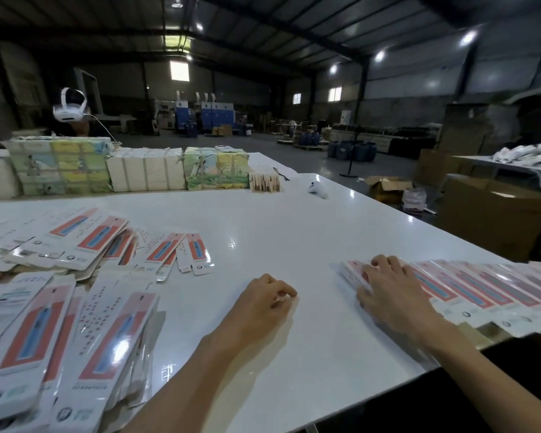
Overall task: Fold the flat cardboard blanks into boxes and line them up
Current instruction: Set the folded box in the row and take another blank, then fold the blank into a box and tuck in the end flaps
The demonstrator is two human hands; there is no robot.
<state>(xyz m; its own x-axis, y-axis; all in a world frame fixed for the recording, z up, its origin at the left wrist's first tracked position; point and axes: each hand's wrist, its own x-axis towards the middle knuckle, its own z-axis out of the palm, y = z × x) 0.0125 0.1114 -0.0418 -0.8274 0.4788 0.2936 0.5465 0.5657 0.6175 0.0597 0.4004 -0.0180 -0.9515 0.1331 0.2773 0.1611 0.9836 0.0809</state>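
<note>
White surface [263, 220], bare toward 12 o'clock: boxes [481, 285] lined at its 3 o'clock edge, your right grip [391, 289] flat on the endmost; left grip [260, 301] loosely curled, empty; blanks [75, 323] piled at 8 o'clock.

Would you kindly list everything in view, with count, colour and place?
flat blanks: many, white with red panels, heaped on the table's left.
folded boxes: one row, too blurred to count, white and red, table's right edge.
bundled stacks: about four, green, yellow and white, far edge.
tan stack: one, beside the bundles.
controller: one, white, table's far right.
table: one, glossy white.
headset: one, white, on a person at far left.
cartons: several, brown, floor at right.
barrels: several, blue, hall's back.
left hand: loosely curled, empty, mid-table.
right hand: resting on the row's left end.
</note>
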